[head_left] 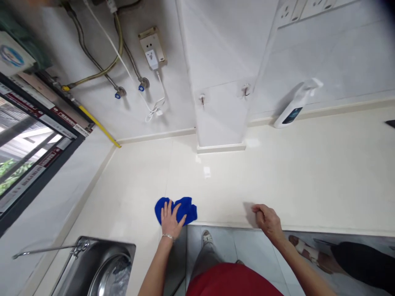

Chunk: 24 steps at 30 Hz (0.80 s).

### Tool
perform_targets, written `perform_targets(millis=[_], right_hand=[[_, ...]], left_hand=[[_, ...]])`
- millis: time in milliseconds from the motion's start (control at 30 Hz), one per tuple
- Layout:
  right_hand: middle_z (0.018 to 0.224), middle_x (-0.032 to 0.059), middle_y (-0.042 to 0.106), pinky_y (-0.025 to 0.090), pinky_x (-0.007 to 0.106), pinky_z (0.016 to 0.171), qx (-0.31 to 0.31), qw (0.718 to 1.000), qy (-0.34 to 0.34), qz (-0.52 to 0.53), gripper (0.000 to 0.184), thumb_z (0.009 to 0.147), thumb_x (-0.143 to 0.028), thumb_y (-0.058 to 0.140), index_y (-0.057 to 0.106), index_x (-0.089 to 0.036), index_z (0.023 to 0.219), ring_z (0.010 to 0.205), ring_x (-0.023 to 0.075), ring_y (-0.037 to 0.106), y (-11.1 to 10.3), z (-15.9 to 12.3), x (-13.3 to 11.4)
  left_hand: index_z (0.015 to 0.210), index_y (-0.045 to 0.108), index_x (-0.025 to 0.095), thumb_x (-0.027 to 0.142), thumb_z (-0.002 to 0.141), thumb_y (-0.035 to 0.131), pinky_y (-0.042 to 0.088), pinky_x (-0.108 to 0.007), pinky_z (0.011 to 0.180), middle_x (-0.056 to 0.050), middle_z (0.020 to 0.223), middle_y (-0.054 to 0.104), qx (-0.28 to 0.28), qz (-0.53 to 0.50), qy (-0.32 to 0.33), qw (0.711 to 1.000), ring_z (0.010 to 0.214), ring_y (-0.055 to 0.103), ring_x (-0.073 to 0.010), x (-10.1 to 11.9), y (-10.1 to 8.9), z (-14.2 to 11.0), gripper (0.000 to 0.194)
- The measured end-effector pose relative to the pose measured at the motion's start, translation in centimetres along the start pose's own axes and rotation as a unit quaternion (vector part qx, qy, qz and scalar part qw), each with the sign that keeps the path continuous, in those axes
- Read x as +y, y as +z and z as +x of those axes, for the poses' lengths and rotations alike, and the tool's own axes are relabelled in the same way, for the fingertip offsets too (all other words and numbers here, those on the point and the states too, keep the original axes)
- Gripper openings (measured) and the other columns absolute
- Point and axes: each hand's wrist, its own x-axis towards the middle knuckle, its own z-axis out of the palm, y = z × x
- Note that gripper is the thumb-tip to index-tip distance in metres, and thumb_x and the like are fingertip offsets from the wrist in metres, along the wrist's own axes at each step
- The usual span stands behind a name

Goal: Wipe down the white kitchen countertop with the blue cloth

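Observation:
My left hand [173, 222] lies flat on a crumpled blue cloth [187, 209], pressing it to the cream countertop [132, 185] near the front edge. Its fingers are stretched out and spread over the fabric. My right hand [268, 221] is curled into a loose fist just above the counter's front edge, casting a shadow beside it. Nothing shows in its fingers. Against the back wall on the right leans a white spray bottle [293, 107] with a dark label, apart from both hands.
A steel sink [92, 263] with a faucet [77, 248] is at lower left. A wall pillar [220, 102] juts onto the counter. Pipe valves [142, 84], a plugged-in charger [152, 59] and a yellow pipe [98, 125] line the wall. Another person's sandalled foot [308, 250] stands at right.

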Motion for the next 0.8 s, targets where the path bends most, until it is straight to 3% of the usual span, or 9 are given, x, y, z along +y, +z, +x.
perform_targets(millis=[167, 333, 433, 567, 800], right_hand=[[0.082, 0.0032, 0.069, 0.047, 0.033, 0.076, 0.034, 0.995, -0.027, -0.085, 0.022, 0.091, -0.018, 0.041, 0.063, -0.021, 0.088, 0.076, 0.0203, 0.059, 0.3, -0.3, -0.7], [0.085, 0.006, 0.068, 0.047, 0.035, 0.08, 0.026, 0.991, -0.012, -0.13, 0.02, 0.091, -0.019, 0.042, 0.061, -0.019, 0.093, 0.08, 0.0221, 0.06, 0.2, -0.1, -1.1], [0.085, 0.0065, 0.068, 0.047, 0.035, 0.08, 0.023, 0.989, -0.005, -0.146, 0.019, 0.089, -0.019, 0.042, 0.06, -0.019, 0.093, 0.079, 0.0227, 0.062, 0.0, 0.1, -1.1], [0.083, 0.0064, 0.069, 0.046, 0.035, 0.075, 0.014, 0.987, -0.004, -0.163, 0.016, 0.088, -0.021, 0.045, 0.06, -0.019, 0.092, 0.074, 0.0227, 0.063, -0.1, 0.1, -0.9], [0.082, 0.0069, 0.068, 0.045, 0.033, 0.07, 0.016, 0.981, -0.015, -0.194, 0.015, 0.087, -0.022, 0.048, 0.06, -0.018, 0.093, 0.072, 0.0229, 0.061, -0.3, -0.4, -0.3]], left_hand=[[0.142, 0.053, 0.028, 0.053, 0.091, 0.05, 0.026, -0.06, 0.124, -0.012, 0.162, 0.037, 0.014, 0.009, -0.086, 0.996, 0.153, 0.025, -0.0349, -6.2, -1.1, -3.1, 0.058], [0.142, 0.053, 0.029, 0.051, 0.091, 0.05, 0.028, -0.062, 0.122, -0.012, 0.16, 0.041, 0.019, 0.02, -0.084, 0.996, 0.152, 0.026, -0.0353, -10.9, -1.9, -6.0, 0.056], [0.141, 0.054, 0.03, 0.051, 0.091, 0.049, 0.029, -0.062, 0.121, -0.011, 0.161, 0.04, 0.019, 0.03, -0.086, 0.996, 0.152, 0.026, -0.0349, -11.7, -1.9, -6.7, 0.055], [0.141, 0.054, 0.031, 0.052, 0.09, 0.051, 0.031, -0.061, 0.12, -0.012, 0.159, 0.041, 0.033, 0.051, -0.091, 0.994, 0.152, 0.028, -0.0353, -11.2, -1.6, -6.4, 0.055], [0.14, 0.055, 0.032, 0.052, 0.089, 0.054, 0.033, -0.062, 0.119, -0.014, 0.159, 0.042, 0.046, 0.072, -0.074, 0.994, 0.151, 0.03, -0.0371, -11.2, -1.3, -2.7, 0.055]])
